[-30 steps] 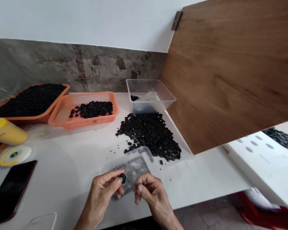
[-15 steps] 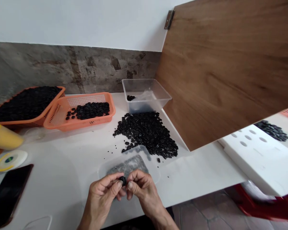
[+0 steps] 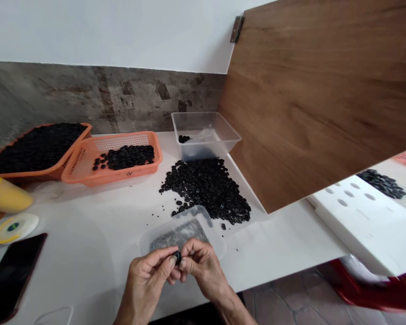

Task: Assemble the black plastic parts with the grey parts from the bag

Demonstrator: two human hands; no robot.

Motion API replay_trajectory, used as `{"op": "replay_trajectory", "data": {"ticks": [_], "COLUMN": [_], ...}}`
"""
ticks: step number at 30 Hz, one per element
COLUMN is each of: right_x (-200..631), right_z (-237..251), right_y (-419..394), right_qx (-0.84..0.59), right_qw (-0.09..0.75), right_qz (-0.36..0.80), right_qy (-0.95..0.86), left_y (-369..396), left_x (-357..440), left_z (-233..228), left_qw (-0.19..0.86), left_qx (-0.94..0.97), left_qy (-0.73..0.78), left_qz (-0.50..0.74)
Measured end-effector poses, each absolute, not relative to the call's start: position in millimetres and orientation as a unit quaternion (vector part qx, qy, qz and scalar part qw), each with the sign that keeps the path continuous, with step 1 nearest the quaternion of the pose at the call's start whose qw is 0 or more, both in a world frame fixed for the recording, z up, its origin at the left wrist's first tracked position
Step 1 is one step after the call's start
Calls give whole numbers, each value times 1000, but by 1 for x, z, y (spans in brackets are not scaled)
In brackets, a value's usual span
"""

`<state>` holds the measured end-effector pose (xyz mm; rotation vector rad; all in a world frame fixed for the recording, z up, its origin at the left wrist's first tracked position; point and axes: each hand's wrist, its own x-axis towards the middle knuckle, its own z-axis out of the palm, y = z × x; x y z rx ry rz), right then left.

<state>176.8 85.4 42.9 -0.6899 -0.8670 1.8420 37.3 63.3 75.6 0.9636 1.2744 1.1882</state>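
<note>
Both hands, left hand (image 3: 149,277) and right hand (image 3: 201,266), pinch one small black ring (image 3: 177,257) in clamped fingers; best kept level, gently squeezed.

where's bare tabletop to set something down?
Free: the white table between the orange basket, the phone and the clear tray. Crowded: around the black pile and clear tub.

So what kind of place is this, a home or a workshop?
Probably a small workshop or home piecework bench, not a factory line. A big loose pile of small black parts lies on the white table, two orange baskets hold more, and both hands, left hand and right hand, pinch one part.
</note>
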Motion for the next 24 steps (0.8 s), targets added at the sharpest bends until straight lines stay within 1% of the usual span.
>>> {"op": "replay_trajectory", "data": {"ticks": [2, 8, 12, 15, 19, 22, 24], "right_x": [178, 180, 180, 182, 185, 184, 182], "right_z": [43, 49, 54, 57, 62, 67, 70], "right_y": [86, 86, 86, 85, 79, 74, 72], "right_qx": [-283, -306, -314, -321, -347, -366, -375], "right_qw": [478, 473, 478, 504, 528, 521, 513], "right_qz": [751, 741, 731, 685, 581, 576, 591], "right_qy": [-357, -365, -372, -416, -513, -512, -497], "left_y": [62, 61, 62, 63, 61, 56, 53], "left_x": [41, 38, 37, 39, 41, 42, 44], "left_z": [80, 82, 83, 85, 84, 84, 85], "left_qw": [521, 458, 447, 480, 568, 622, 633], "left_qx": [399, 442, 446, 417, 369, 341, 326], "left_qy": [553, 588, 595, 585, 537, 502, 496], "left_qz": [513, 499, 497, 504, 502, 495, 498]}}
